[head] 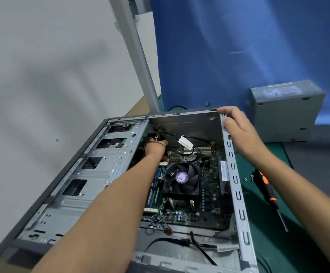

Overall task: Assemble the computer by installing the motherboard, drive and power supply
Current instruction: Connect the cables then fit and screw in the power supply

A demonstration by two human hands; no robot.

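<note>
Two hands are busy at an open computer case [215, 123] that lies on its side; the right hand [239, 131] holds the far right corner of the case, with the thumb on the top edge and the fingers bent round the metal rim; the left hand [154, 147] reaches down inside, right beside the silver drive cage [93, 174], where some black cables [197, 138] bunch up; its fingers go into the dark gap there, so I cannot tell if they hold a cable or only touch it. The motherboard [207, 196] lies flat on the bottom of the case; a black fan [182, 178] with a purple sticker sits on the middle of it; the left arm crosses over the board's left edge. The power supply [286, 113], a grey metal box, is not in the case; it stands behind the right hand, near the case but apart from it, in front of a blue cloth [239, 46]. A screwdriver [268, 194] with a black and orange handle lies on the green mat [270, 245] to the right of the case; a few small screws [248, 178] lie just beside its handle.
</note>
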